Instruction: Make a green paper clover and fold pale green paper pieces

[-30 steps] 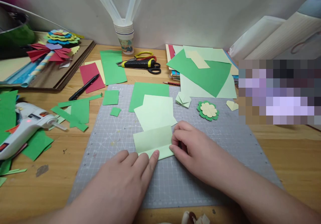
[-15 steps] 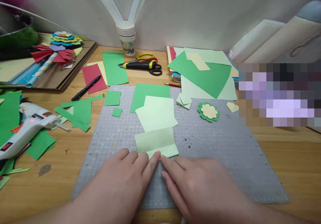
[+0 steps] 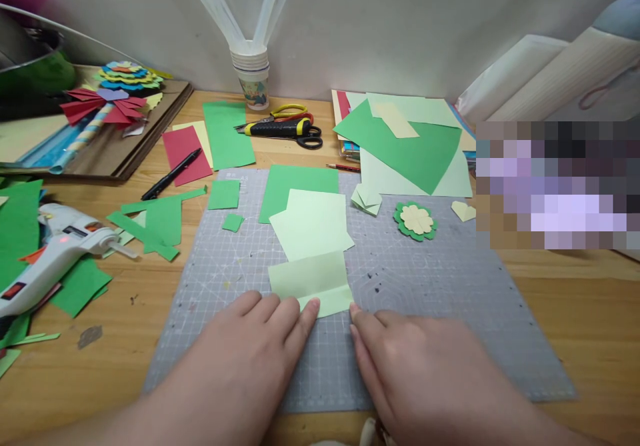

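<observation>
A folded pale green paper lies on the grey cutting mat. My left hand lies flat on the mat, fingertips pressing the paper's near edge at the fold. My right hand also lies flat with fingers stretched out, its fingertip touching the paper's near right corner. Neither hand holds anything. Two more pale green sheets and a darker green sheet lie just beyond the folded piece.
A white glue gun and green scraps lie at the left. Scissors and a cutter, a black pen, a paper cup, a green paper stack and a paper flower lie farther back.
My right hand left the paper's right edge, swept along the near edge next to my left fingertips, then slid right to the near right corner. My left hand stayed put.
</observation>
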Demonstrator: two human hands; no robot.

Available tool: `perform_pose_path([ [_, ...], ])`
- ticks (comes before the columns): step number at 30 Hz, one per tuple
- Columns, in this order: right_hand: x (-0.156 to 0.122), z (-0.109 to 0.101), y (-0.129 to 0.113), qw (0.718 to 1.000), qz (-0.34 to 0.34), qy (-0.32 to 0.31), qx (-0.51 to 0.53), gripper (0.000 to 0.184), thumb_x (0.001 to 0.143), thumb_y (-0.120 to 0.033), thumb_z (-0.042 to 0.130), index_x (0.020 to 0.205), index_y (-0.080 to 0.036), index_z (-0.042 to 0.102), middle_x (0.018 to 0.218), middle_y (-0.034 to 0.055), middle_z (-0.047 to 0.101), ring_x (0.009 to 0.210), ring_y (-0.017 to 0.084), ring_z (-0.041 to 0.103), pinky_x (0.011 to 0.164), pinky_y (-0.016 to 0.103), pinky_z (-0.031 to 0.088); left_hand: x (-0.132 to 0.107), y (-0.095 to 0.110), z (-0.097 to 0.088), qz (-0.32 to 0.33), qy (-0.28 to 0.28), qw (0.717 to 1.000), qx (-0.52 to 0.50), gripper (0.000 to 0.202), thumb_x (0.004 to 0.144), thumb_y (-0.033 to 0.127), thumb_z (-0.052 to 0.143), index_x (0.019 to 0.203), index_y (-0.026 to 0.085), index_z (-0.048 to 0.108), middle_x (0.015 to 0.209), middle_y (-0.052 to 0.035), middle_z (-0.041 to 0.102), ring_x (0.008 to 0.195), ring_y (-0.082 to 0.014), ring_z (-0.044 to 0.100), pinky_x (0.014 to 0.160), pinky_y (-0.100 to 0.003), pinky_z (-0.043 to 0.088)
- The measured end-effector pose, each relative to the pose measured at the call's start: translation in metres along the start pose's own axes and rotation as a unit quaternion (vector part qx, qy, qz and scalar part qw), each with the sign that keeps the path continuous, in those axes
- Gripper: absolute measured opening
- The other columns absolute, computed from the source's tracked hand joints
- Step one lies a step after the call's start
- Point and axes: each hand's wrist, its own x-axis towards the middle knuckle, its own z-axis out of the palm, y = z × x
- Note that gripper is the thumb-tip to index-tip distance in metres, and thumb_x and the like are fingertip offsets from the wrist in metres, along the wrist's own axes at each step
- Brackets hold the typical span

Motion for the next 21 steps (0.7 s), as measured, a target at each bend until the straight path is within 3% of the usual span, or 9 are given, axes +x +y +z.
perform_pose_path([
  [3, 0.003, -0.005, 0.000, 0.999, 0.020, -0.043, 0.012, 0.025, 0.073, -0.010, 0.057, 0.093, -0.017, 0.069, 0.073, 0.0064, 0.073, 0.053, 0.023, 0.067, 0.039, 0.032, 0.021, 0.003, 0.002, 0.001, 0.020, 0.052, 0.998, 0.005, 0.048, 0.080, 0.015, 0.046, 0.127, 0.014, 0.054, 0.098, -0.0093, 0.065, 0.085, -0.0247, 0.056, 0.078, -0.039, 0.038],
  [8, 0.006, -0.007, 0.001, 0.998, 0.016, -0.050, 0.032, 0.017, 0.072, -0.009, 0.057, 0.081, -0.021, 0.066, 0.071, 0.0046, 0.072, 0.053, 0.024, 0.066, 0.041, 0.031, 0.017, 0.007, 0.008, 0.003, 0.016, 0.095, 0.995, -0.034, 0.045, 0.088, 0.020, 0.042, 0.133, 0.021, 0.048, 0.091, -0.0037, 0.063, 0.079, -0.0215, 0.053, 0.075, -0.037, 0.037],
  [10, 0.006, -0.007, 0.002, 0.998, 0.016, -0.056, 0.033, 0.017, 0.072, -0.009, 0.058, 0.082, -0.020, 0.066, 0.071, 0.0050, 0.072, 0.054, 0.025, 0.067, 0.041, 0.031, 0.016, 0.005, 0.011, 0.002, 0.007, 0.112, 0.993, -0.026, 0.037, 0.088, 0.021, 0.043, 0.121, 0.020, 0.058, 0.085, -0.0035, 0.062, 0.077, -0.0216, 0.052, 0.071, -0.037, 0.037],
  [12, 0.005, -0.008, 0.002, 0.997, 0.014, -0.062, 0.033, 0.017, 0.072, -0.009, 0.057, 0.083, -0.019, 0.066, 0.070, 0.0052, 0.071, 0.054, 0.025, 0.067, 0.040, 0.031, 0.016, 0.001, 0.012, -0.001, -0.016, 0.124, 0.992, -0.021, 0.026, 0.086, 0.021, 0.045, 0.099, 0.022, 0.068, 0.077, -0.0029, 0.060, 0.074, -0.0219, 0.051, 0.066, -0.037, 0.036],
  [15, 0.006, -0.010, 0.002, 0.997, 0.012, -0.069, 0.031, 0.017, 0.074, -0.008, 0.055, 0.083, -0.017, 0.066, 0.069, 0.0057, 0.071, 0.052, 0.024, 0.066, 0.039, 0.030, 0.016, -0.006, 0.011, -0.006, -0.065, 0.124, 0.990, -0.026, 0.022, 0.082, 0.023, 0.046, 0.076, 0.023, 0.068, 0.073, -0.0031, 0.058, 0.070, -0.0230, 0.051, 0.064, -0.039, 0.036],
  [21, 0.006, -0.009, 0.002, 0.998, 0.024, -0.059, 0.030, 0.016, 0.075, -0.010, 0.056, 0.079, -0.020, 0.067, 0.068, 0.0050, 0.071, 0.049, 0.022, 0.063, 0.040, 0.030, 0.013, -0.015, 0.005, -0.006, -0.099, 0.092, 0.989, -0.051, 0.022, 0.077, 0.027, 0.047, 0.071, 0.023, 0.068, 0.067, -0.0039, 0.059, 0.064, -0.0228, 0.053, 0.064, -0.042, 0.037],
])
